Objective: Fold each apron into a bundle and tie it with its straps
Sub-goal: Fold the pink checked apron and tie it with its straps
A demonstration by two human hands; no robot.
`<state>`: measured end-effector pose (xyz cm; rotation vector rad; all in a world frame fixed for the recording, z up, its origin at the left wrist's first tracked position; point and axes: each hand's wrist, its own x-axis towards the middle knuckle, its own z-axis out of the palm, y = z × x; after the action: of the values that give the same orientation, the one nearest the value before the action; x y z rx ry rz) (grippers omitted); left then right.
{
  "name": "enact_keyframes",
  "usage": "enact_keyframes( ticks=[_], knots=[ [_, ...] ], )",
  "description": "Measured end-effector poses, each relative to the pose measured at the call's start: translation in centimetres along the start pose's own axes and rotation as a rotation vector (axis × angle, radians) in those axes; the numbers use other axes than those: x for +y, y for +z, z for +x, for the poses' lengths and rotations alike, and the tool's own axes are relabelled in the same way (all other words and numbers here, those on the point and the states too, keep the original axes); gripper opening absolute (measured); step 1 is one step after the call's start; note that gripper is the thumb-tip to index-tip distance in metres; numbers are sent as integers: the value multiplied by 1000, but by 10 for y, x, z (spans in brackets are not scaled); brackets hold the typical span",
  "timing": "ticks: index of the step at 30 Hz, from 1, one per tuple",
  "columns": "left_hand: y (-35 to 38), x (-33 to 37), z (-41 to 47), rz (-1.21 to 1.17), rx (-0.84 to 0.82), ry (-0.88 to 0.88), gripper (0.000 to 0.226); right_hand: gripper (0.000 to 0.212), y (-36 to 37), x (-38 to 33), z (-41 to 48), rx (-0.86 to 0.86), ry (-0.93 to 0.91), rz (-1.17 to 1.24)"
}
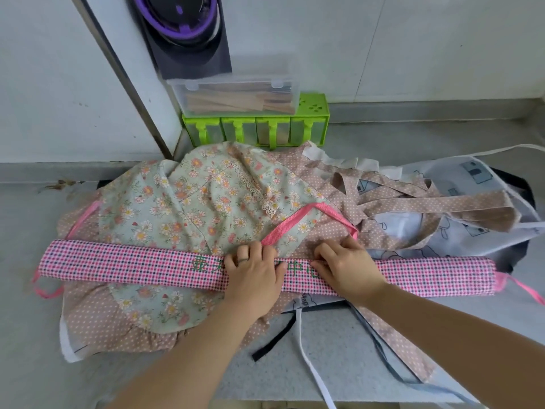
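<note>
A white wall (413, 39) is seen across the top; below it a grey surface (427, 137) is evenly lit, a green rack (314, 109) set top centre.
</note>
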<state>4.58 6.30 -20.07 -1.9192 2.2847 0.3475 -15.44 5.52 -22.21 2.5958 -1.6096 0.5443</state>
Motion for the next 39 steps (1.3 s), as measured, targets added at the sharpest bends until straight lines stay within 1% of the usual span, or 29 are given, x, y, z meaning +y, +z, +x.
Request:
enact_keyframes(
  ticks=[4,6,10,12,14,16,19,20,21,23,25,27,29,32,34,35,36,37,39],
  knots=[
    [-1,6,3,17,-4,-35,41,31,2,3,2,-61,8,-10],
    [-3,6,3,23,-4,-29,38,31,3,3,4,-56,-11,-50],
    [-8,9,1,24,27,70,23,25,1,0,9,-14,-111,-126],
    [-10,10,-1,30,44,96,19,21,1,-4,11,-2,-159,-117],
    [-10,11,-1,72,62,94,25,23,3,-11,14,-11,-166,-85],
    [-13,12,-1,101,77,95,35,24,7,-21,19,-26,-158,-47],
    [-14,10,-1,95,108,159,49,26,15,-31,24,-50,-146,49],
    [-16,8,-1,69,106,171,48,26,16,-32,25,-57,-135,83],
    [-18,6,-1,27,78,174,43,26,16,-32,25,-71,-127,115],
    [-20,1,1,-117,3,184,29,25,13,-31,27,-117,-134,191],
    [-26,-3,0,-327,-46,195,28,28,4,-33,29,-201,-110,376],
    [-35,-7,-6,-597,-76,182,30,33,-9,-38,31,-294,16,676],
    [-54,-6,-14,-844,-65,171,30,37,-29,-46,35,-292,143,891],
    [-105,4,-25,-1209,32,180,28,35,-78,-62,54,-119,220,1071],
    [-146,15,-28,-1536,99,200,22,35,-118,-75,73,13,244,1181],
    [-165,20,-28,-1737,117,221,17,36,-138,-80,82,89,249,1223],
    [-187,27,-32,-1899,137,271,13,38,-160,-87,90,166,246,1248],
    [-206,35,-34,-2020,167,325,9,40,-178,-92,99,255,233,1270],
    [-235,49,-38,-2165,205,343,8,41,-200,-99,112,401,247,1323]
  ],
)
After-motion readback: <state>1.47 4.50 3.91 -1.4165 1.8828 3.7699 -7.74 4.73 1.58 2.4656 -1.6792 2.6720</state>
